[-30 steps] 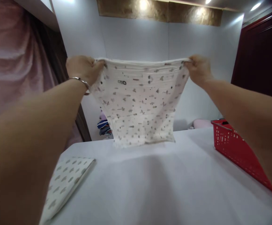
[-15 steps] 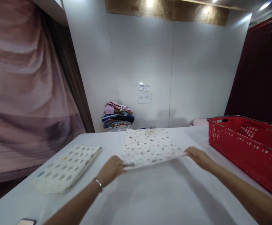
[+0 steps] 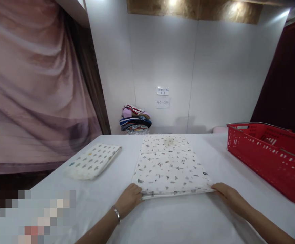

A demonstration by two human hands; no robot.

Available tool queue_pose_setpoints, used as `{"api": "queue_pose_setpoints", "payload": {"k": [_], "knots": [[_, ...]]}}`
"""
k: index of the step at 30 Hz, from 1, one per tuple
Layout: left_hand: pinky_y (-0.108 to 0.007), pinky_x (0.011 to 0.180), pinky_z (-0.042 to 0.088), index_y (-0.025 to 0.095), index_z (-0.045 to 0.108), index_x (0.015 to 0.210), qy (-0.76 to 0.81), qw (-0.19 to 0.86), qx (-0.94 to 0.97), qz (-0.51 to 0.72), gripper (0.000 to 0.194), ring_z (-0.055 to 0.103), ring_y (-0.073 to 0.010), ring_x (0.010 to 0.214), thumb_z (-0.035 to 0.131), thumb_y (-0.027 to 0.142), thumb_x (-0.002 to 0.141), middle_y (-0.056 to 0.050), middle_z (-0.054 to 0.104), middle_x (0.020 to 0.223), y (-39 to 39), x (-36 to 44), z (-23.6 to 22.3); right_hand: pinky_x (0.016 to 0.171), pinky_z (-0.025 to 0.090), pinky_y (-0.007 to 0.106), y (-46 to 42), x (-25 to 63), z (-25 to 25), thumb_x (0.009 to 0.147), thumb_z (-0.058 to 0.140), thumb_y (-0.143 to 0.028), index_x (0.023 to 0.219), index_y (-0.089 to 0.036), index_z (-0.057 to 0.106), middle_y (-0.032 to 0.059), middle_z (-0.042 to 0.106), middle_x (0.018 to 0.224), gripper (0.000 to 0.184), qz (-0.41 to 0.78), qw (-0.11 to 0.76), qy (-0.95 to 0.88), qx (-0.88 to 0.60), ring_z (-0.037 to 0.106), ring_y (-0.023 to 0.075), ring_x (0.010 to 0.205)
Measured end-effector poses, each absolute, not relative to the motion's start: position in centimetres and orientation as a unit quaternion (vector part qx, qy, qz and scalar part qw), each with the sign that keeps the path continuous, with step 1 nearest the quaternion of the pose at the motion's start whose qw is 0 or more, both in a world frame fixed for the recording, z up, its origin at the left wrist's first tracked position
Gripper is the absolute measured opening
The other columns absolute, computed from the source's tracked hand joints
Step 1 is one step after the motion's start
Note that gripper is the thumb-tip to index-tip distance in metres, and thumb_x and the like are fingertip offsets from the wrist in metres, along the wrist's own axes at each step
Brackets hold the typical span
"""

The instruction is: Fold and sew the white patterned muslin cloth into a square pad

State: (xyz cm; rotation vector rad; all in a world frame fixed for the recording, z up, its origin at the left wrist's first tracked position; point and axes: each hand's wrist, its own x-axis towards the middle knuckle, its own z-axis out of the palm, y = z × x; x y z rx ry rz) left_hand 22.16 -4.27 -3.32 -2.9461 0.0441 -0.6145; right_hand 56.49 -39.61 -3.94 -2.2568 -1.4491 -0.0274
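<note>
A white printed cloth (image 3: 169, 169) with small dark motifs lies over the middle of the table, its far part flat and its near edge in layers. My left hand (image 3: 130, 200), with a bracelet at the wrist, is closed on the cloth's near left corner. Closed on the near right corner is my right hand (image 3: 227, 193). Between the two hands the near edge is drawn straight, slightly off the table. A faint brownish patch shows near the cloth's far end. Left of it rests a folded cream cloth (image 3: 95, 161) with grey cloud-like shapes.
A red plastic basket (image 3: 269, 161) stands on the table (image 3: 177, 220) at the right. Folded fabrics (image 3: 135, 122) are stacked beyond the far edge, below paper labels (image 3: 163, 102) on the wall. A pink curtain (image 3: 33, 84) hangs at left. The lower left corner is pixelated.
Both hands have drawn the near edge of the printed cloth towards me, so more of its surface lies spread out. The view has shifted slightly left.
</note>
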Motion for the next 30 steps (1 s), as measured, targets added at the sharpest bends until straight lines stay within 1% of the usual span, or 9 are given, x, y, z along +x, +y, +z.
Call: {"api": "queue_pose_setpoints", "payload": {"k": [2,5,7,11,14,18,22,27,30], "knots": [[-0.030,0.071,0.037,0.018,0.057,0.067,-0.005,0.067,-0.976,-0.206,0.018,0.049,-0.0144,0.074,0.059,0.028,0.082,0.000,0.059,0.077,-4.8,21.6,-3.8,0.087,0.047,0.037,-40.2,56.3,-4.5,0.088,0.036,-0.042,0.108,-0.026,0.063,0.0045,0.064,0.109,0.037,-0.030,0.219,-0.510,-0.832,0.059,0.0229,0.100],[-0.031,0.073,0.040,0.017,0.058,0.068,-0.026,0.070,-0.980,-0.186,0.014,0.053,-0.0150,0.078,0.057,0.020,0.082,-0.002,0.062,0.082,-5.6,21.1,-4.2,0.088,0.046,0.039,-40.7,55.8,-5.3,0.087,0.037,-0.042,0.112,-0.025,0.062,0.0052,0.064,0.111,0.039,-0.019,0.198,-0.517,-0.832,0.059,0.0239,0.100],[-0.032,0.076,0.042,0.018,0.061,0.070,-0.046,0.070,-0.982,-0.169,0.013,0.055,-0.0159,0.082,0.056,0.016,0.082,-0.003,0.064,0.090,-6.3,21.0,-4.2,0.089,0.046,0.040,-40.8,55.4,-5.7,0.087,0.037,-0.040,0.113,-0.025,0.062,0.0060,0.064,0.111,0.039,-0.018,0.182,-0.524,-0.832,0.059,0.0246,0.101],[-0.035,0.083,0.044,0.018,0.065,0.078,-0.103,0.064,-0.981,-0.149,0.015,0.057,-0.0192,0.094,0.051,0.015,0.082,-0.007,0.061,0.114,-7.6,20.7,-3.6,0.091,0.042,0.041,-40.2,54.0,-5.8,0.084,0.039,-0.024,0.110,-0.023,0.064,0.0081,0.063,0.111,0.037,-0.065,0.134,-0.528,-0.836,0.057,0.0247,0.101],[-0.039,0.087,0.043,0.017,0.065,0.081,-0.118,0.068,-0.979,-0.149,0.019,0.055,-0.0223,0.101,0.047,0.014,0.084,-0.009,0.057,0.122,-8.6,20.9,-3.3,0.092,0.038,0.040,-39.4,52.3,-5.0,0.081,0.041,-0.018,0.109,-0.020,0.063,0.0098,0.062,0.111,0.036,-0.094,0.096,-0.540,-0.831,0.054,0.0244,0.105],[-0.041,0.092,0.039,0.017,0.065,0.087,-0.109,0.065,-0.978,-0.169,0.024,0.052,-0.0235,0.107,0.041,0.010,0.084,-0.011,0.055,0.125,-10.1,22.0,-3.3,0.092,0.035,0.038,-37.7,50.0,-4.0,0.085,0.042,-0.017,0.111,-0.018,0.060,0.0105,0.061,0.112,0.032,-0.107,0.078,-0.574,-0.808,0.051,0.0229,0.104],[-0.041,0.093,0.037,0.019,0.063,0.093,-0.093,0.051,-0.979,-0.176,0.028,0.050,-0.0231,0.109,0.038,0.008,0.085,-0.010,0.054,0.125,-11.6,24.0,-3.5,0.091,0.033,0.036,-35.9,48.6,-3.4,0.085,0.043,-0.014,0.110,-0.017,0.059,0.0099,0.061,0.110,0.030,-0.103,0.073,-0.586,-0.801,0.050,0.0225,0.103],[-0.041,0.093,0.035,0.018,0.061,0.093,-0.068,0.030,-0.985,-0.155,0.027,0.049,-0.0224,0.109,0.037,0.008,0.086,-0.010,0.055,0.121,-13.6,26.8,-3.4,0.090,0.033,0.036,-34.4,47.7,-3.2,0.085,0.043,-0.012,0.108,-0.015,0.059,0.0107,0.060,0.109,0.028,-0.089,0.075,-0.596,-0.795,0.050,0.0225,0.103],[-0.040,0.092,0.035,0.018,0.061,0.090,-0.064,0.012,-0.987,-0.145,0.023,0.050,-0.0217,0.105,0.039,0.012,0.087,-0.008,0.059,0.113,-14.6,28.0,-3.2,0.090,0.035,0.036,-34.0,47.2,-3.4,0.085,0.045,-0.015,0.107,-0.015,0.059,0.0105,0.060,0.109,0.026,-0.081,0.095,-0.604,-0.787,0.051,0.0226,0.102]]}}
